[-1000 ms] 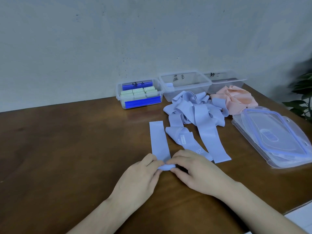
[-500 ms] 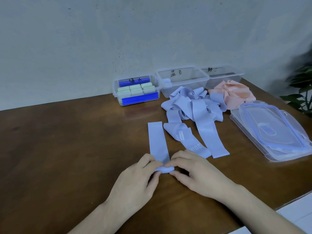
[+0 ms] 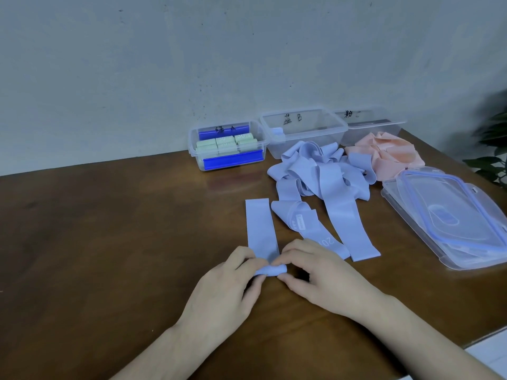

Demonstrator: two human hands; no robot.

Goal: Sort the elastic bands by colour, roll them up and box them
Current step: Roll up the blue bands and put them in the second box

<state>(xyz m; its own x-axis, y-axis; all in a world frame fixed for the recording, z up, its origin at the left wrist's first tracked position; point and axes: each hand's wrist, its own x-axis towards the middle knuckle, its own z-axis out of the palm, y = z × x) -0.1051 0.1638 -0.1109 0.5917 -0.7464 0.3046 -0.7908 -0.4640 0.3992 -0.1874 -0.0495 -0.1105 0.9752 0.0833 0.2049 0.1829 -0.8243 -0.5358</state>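
Observation:
A flat blue elastic band [image 3: 260, 226] lies lengthwise on the wooden table [image 3: 109, 242], its near end curled into a small roll. My left hand [image 3: 227, 286] and my right hand [image 3: 321, 278] pinch that roll from either side with fingertips and thumbs. Behind it sits a loose heap of blue bands [image 3: 321, 176], and a pile of pink bands [image 3: 389, 152] lies further right. Against the wall stand three clear boxes: the left box [image 3: 196, 154] holds rolled green bands [image 3: 227, 142], the middle box [image 3: 304, 127] holds one blue roll, the right box [image 3: 370, 122] looks empty.
Stacked clear lids with blue seals [image 3: 450, 215] lie at the table's right side. A leafy plant [image 3: 493, 149] stands past the right edge. The table's near right corner ends close to my right forearm.
The roll at the band's near end has grown slightly thicker under my fingers. The camera view has shifted a little.

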